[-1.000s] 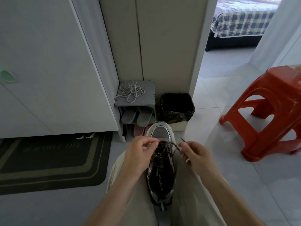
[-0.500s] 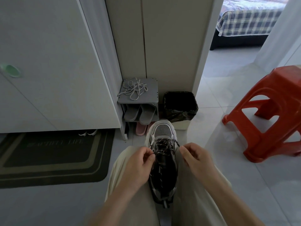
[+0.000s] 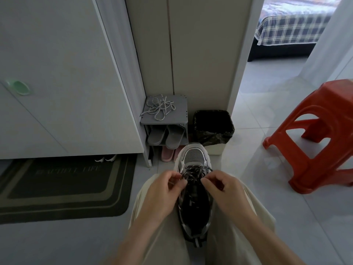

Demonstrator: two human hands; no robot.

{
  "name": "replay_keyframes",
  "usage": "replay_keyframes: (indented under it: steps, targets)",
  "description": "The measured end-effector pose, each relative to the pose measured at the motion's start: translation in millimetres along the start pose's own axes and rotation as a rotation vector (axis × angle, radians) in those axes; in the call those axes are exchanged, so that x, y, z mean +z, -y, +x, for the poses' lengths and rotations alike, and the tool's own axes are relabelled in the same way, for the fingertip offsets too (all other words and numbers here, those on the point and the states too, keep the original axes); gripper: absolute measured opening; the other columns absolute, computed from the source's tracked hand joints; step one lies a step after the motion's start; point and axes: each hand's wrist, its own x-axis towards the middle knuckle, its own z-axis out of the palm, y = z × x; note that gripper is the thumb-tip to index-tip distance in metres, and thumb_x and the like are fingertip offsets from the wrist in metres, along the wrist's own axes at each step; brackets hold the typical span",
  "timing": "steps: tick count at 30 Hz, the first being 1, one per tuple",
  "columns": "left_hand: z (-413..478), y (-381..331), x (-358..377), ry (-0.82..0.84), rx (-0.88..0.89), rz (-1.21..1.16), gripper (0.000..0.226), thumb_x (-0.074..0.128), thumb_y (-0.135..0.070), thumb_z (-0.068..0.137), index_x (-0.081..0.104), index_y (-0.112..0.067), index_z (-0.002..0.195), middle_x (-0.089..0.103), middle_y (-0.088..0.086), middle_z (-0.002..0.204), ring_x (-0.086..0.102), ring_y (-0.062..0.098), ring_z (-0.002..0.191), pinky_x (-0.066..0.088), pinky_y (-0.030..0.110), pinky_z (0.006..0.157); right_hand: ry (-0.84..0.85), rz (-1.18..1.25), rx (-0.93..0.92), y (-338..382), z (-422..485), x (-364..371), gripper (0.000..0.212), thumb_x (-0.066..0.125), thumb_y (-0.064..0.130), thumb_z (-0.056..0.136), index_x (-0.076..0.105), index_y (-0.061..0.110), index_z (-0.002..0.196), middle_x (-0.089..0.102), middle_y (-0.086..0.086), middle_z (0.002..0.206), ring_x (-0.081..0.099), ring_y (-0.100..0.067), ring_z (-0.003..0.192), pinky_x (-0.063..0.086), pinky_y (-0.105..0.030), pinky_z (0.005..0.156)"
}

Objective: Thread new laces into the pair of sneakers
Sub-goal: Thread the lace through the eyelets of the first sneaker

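Observation:
A grey, white and black sneaker [image 3: 193,159] lies between my knees, toe pointing away from me. A dark speckled lace [image 3: 193,172] crosses its lower eyelets. My left hand [image 3: 164,194] pinches the lace at the sneaker's left edge. My right hand [image 3: 223,190] pinches the other lace end at the right edge, and a short dark tip pokes out above its fingers. A tangle of light grey laces [image 3: 160,107] lies on top of the small grey shoe rack [image 3: 181,113] ahead.
The rack holds grey slippers [image 3: 165,134] and pink ones [image 3: 168,153] below. A black-lined bin [image 3: 213,127] stands right of it. A red plastic stool [image 3: 315,134] is at the right, a dark doormat [image 3: 61,186] at the left, white cabinet doors behind.
Both hands have drawn closer to the sneaker's eyelets, the right hand coming in from further right with the lace end. The view has shifted slightly downward.

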Motion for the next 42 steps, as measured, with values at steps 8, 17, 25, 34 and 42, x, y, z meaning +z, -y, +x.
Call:
replay_keyframes:
  steps: [8,17,25,34,42]
  targets:
    - [-22,-2,9,-0.158,0.071,-0.015,0.013,0.064,-0.020,0.088,0.060,-0.030,0.080,0.062,-0.016,0.071,0.060,0.000,0.075,0.044,0.010,0.061,0.031,-0.007,-0.023,5,-5,7,0.007,0.067,0.028,0.085,0.066,0.029,0.078,0.066,0.007,0.070,0.062,-0.007,0.070,0.055,-0.028,0.066]
    - [11,3,-5,-0.131,0.012,-0.005,0.011,0.059,-0.031,0.091,0.059,-0.030,0.080,0.064,-0.008,0.072,0.063,0.007,0.069,0.054,0.032,0.066,0.002,-0.063,-0.051,8,-3,0,0.006,0.068,0.023,0.085,0.069,0.022,0.079,0.065,0.007,0.069,0.059,-0.005,0.068,0.048,-0.016,0.060]
    - [-14,0,8,-0.150,0.006,-0.028,0.008,0.068,-0.025,0.086,0.063,-0.024,0.079,0.061,-0.015,0.068,0.058,-0.009,0.071,0.039,0.005,0.059,-0.034,-0.049,-0.038,3,-7,2,0.004,0.071,0.020,0.083,0.069,0.022,0.079,0.062,0.009,0.069,0.056,-0.001,0.074,0.044,-0.012,0.065]
    - [3,-8,-7,-0.246,-0.098,-0.306,0.011,0.049,-0.014,0.097,0.055,-0.014,0.088,0.072,-0.003,0.075,0.069,0.013,0.057,0.054,0.028,0.053,0.088,-0.177,-0.040,-6,-14,2,0.029,0.075,0.031,0.077,0.057,0.033,0.100,0.055,0.005,0.069,0.051,-0.009,0.065,0.046,-0.024,0.062]
    - [8,-12,-13,-0.242,-0.102,-0.414,0.010,0.046,-0.015,0.099,0.053,-0.014,0.092,0.067,0.001,0.065,0.068,0.016,0.059,0.051,0.025,0.047,0.074,-0.121,-0.043,-10,-14,3,0.029,0.075,0.027,0.078,0.058,0.028,0.101,0.055,0.003,0.068,0.052,-0.010,0.065,0.048,-0.029,0.062]
